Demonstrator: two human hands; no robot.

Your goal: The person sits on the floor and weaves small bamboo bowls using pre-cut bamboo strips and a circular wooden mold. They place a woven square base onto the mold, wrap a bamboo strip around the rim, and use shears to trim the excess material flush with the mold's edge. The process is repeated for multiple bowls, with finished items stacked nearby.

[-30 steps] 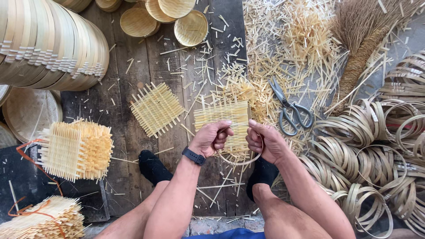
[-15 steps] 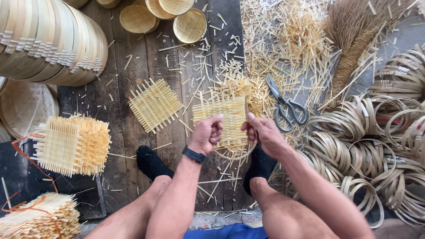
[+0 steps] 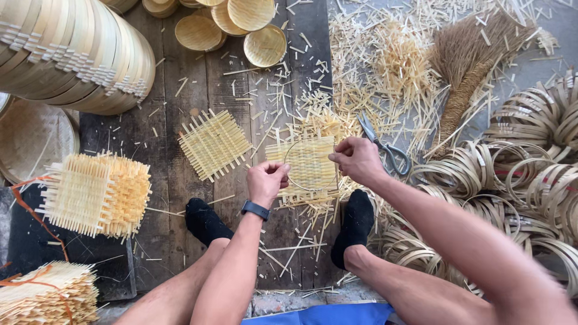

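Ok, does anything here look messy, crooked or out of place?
Mostly the litter: bamboo offcuts lie scattered across the floor, partly burying the scissors. The loose woven mat lies askew on the planks. The mat held by left hand and right hand looks intact.

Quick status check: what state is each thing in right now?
Woven mat: held flat between both hands, thin ring on it.
Left hand: gripping mat's left edge.
Right hand: pinching mat's right edge.
Scissors: on floor, blades shut.
Second mat: flat on boards, untouched.
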